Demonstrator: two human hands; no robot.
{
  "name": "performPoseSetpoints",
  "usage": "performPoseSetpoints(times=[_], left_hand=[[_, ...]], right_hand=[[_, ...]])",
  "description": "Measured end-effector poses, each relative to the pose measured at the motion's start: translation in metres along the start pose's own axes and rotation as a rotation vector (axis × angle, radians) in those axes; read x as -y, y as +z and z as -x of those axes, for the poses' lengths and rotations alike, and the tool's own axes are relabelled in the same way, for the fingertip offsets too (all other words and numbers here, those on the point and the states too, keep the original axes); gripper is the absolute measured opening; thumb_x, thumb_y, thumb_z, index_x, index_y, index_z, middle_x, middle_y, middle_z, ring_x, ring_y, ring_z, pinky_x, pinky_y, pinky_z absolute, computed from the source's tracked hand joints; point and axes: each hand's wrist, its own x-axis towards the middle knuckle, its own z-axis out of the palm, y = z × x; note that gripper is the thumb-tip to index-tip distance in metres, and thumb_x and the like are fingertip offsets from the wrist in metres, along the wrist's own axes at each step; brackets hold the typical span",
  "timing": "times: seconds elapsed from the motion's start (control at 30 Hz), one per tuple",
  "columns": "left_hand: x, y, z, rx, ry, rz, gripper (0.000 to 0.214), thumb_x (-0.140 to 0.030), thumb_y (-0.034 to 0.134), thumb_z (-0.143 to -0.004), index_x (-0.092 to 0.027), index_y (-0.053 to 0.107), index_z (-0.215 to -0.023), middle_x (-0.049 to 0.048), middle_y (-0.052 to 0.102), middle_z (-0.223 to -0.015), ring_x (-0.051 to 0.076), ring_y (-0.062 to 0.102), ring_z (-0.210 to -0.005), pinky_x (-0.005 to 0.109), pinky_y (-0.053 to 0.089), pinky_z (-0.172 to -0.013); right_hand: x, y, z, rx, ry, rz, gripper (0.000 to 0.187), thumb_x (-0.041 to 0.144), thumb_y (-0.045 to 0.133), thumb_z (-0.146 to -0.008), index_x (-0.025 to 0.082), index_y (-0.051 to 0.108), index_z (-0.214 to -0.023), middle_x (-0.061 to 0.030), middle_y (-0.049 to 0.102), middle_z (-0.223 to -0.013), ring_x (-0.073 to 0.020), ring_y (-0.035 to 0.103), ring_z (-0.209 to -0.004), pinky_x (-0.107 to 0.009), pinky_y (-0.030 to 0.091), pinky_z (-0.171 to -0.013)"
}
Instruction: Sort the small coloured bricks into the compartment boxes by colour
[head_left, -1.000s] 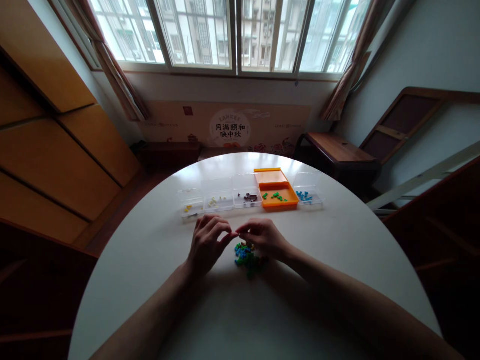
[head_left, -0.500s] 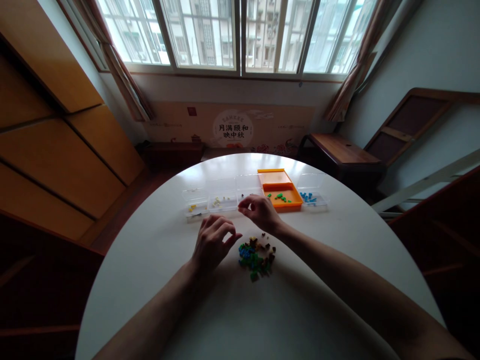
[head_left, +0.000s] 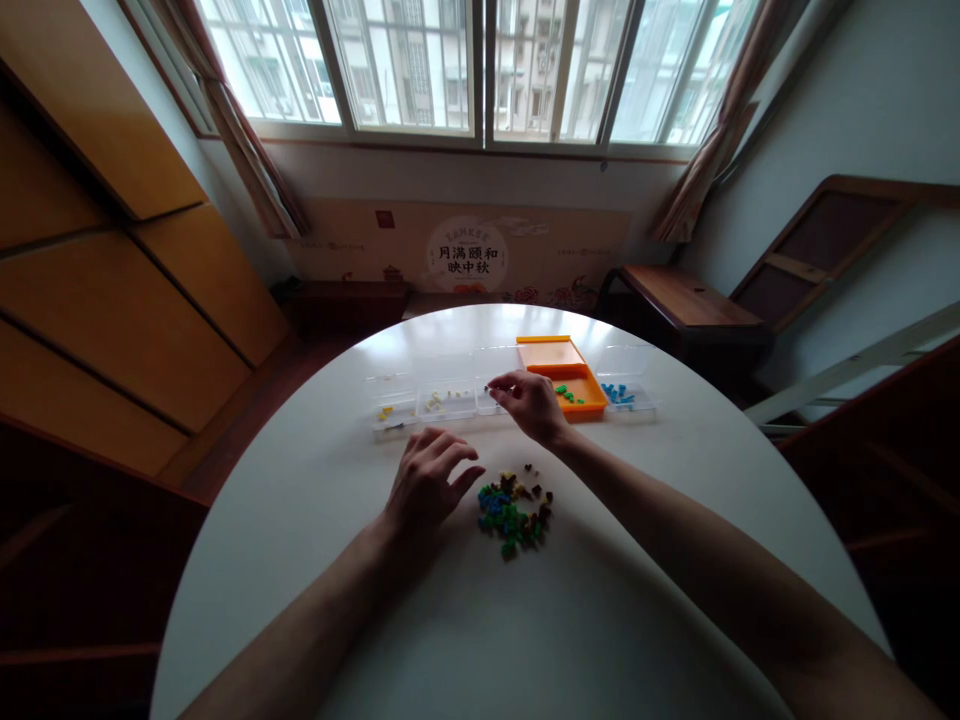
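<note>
On my feed, the pile (head_left: 516, 520) of small green, blue, brown and yellow pieces lies loose on the bench (head_left: 300, 480). At 10 o'clock from it, my left hand (head_left: 433, 478) hangs half open, nothing visible in it. At 12, my right hand (head_left: 526, 405) is over a clear box (head_left: 482, 406), thumb and forefinger nearly together; I can't tell if they grip anything. The orange box (head_left: 587, 384) sits at 1 o'clock. Any piece in that pinch could, if released off-centre, miss the clear box; a low left thumb could scatter the pile's edge.
</note>
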Motion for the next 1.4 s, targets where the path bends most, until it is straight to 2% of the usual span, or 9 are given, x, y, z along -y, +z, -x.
performPoseSetpoints(times=[0.13, 0.27, 0.33, 0.43, 0.6, 0.8, 0.9, 1.1, 1.4], left_hand=[[-0.002, 0.001, 0.0, 0.149, -0.013, 0.011, 0.011, -0.026, 0.06, -0.088, -0.021, 0.065, -0.097, 0.0039, 0.067, -0.094, 0.02, 0.054, -0.092, 0.036, 0.042, -0.085], [-0.005, 0.003, -0.003, 0.348, 0.016, -0.016, 0.036, -0.02, 0.053, -0.091, -0.026, 0.055, -0.126, 0.0055, 0.062, -0.119, 0.023, 0.05, -0.111, 0.04, 0.039, -0.095], [-0.006, 0.004, -0.005, 0.406, 0.038, -0.016, 0.039, -0.019, 0.051, -0.091, -0.03, 0.053, -0.129, 0.005, 0.059, -0.125, 0.023, 0.048, -0.116, 0.041, 0.038, -0.098], [-0.006, 0.004, -0.008, 0.425, 0.069, -0.004, 0.035, -0.019, 0.054, -0.09, -0.032, 0.059, -0.122, 0.0044, 0.059, -0.125, 0.024, 0.049, -0.114, 0.043, 0.038, -0.097], [-0.007, 0.004, -0.008, 0.339, 0.109, 0.021, 0.023, -0.019, 0.058, -0.087, -0.03, 0.068, -0.105, 0.0037, 0.065, -0.115, 0.025, 0.052, -0.111, 0.042, 0.04, -0.094], [-0.007, 0.002, -0.006, 0.27, 0.111, 0.048, 0.013, -0.017, 0.061, -0.082, -0.026, 0.069, -0.088, 0.0029, 0.068, -0.105, 0.023, 0.054, -0.106, 0.038, 0.039, -0.092], [-0.008, 0.002, -0.006, 0.224, 0.134, 0.034, 0.01, -0.017, 0.059, -0.086, -0.024, 0.066, -0.084, 0.0017, 0.069, -0.099, 0.021, 0.055, -0.103, 0.036, 0.038, -0.089], [-0.009, 0.002, -0.005, -0.031, 0.073, -0.003, 0.005, -0.019, 0.062, -0.086, -0.023, 0.065, -0.085, 0.0, 0.069, -0.085, 0.017, 0.057, -0.09, 0.033, 0.04, -0.083], [-0.005, -0.002, -0.003, -0.107, 0.01, -0.049, 0.013, -0.026, 0.068, -0.082, -0.021, 0.061, -0.074, -0.0008, 0.066, -0.075, 0.017, 0.057, -0.083, 0.034, 0.04, -0.08]], right_hand=[[-0.007, -0.016, 0.015, -0.024, 0.012, -0.029, 0.011, 0.023, 0.066, -0.079, 0.018, 0.074, -0.085, -0.0028, 0.071, -0.075, -0.0115, 0.056, -0.057, -0.024, 0.046, -0.06], [-0.011, -0.027, 0.031, -0.003, -0.015, -0.031, 0.011, 0.023, 0.064, -0.08, 0.018, 0.073, -0.085, -0.0031, 0.071, -0.076, -0.011, 0.054, -0.056, -0.024, 0.045, -0.06], [-0.012, -0.03, 0.037, 0.006, -0.013, -0.028, 0.011, 0.022, 0.063, -0.081, 0.018, 0.073, -0.085, -0.0031, 0.07, -0.076, -0.011, 0.053, -0.056, -0.024, 0.045, -0.06], [-0.013, -0.033, 0.044, 0.024, 0.012, -0.029, 0.012, 0.021, 0.063, -0.08, 0.017, 0.072, -0.086, -0.003, 0.069, -0.074, -0.0109, 0.052, -0.056, -0.024, 0.044, -0.059], [-0.012, -0.032, 0.048, 0.029, 0.012, -0.052, 0.011, 0.021, 0.063, -0.08, 0.016, 0.072, -0.086, -0.0033, 0.068, -0.075, -0.0111, 0.052, -0.057, -0.024, 0.044, -0.06], [-0.006, -0.028, 0.054, 0.059, 0.001, -0.073, 0.01, 0.02, 0.063, -0.08, 0.017, 0.072, -0.084, -0.0022, 0.068, -0.073, -0.01, 0.05, -0.056, -0.023, 0.043, -0.058], [-0.001, -0.028, 0.058, 0.136, -0.019, -0.091, 0.01, 0.021, 0.064, -0.081, 0.017, 0.073, -0.085, -0.0016, 0.068, -0.072, -0.0095, 0.05, -0.056, -0.022, 0.042, -0.057], [0.014, -0.026, 0.064, 0.36, -0.056, -0.207, 0.013, 0.022, 0.064, -0.081, 0.017, 0.075, -0.086, -0.001, 0.066, -0.069, -0.009, 0.051, -0.058, -0.02, 0.04, -0.056], [0.014, -0.018, 0.06, 0.416, 0.026, -0.392, 0.019, 0.031, 0.067, -0.079, 0.013, 0.072, -0.079, -0.0009, 0.063, -0.063, -0.0091, 0.049, -0.056, -0.021, 0.04, -0.054]])
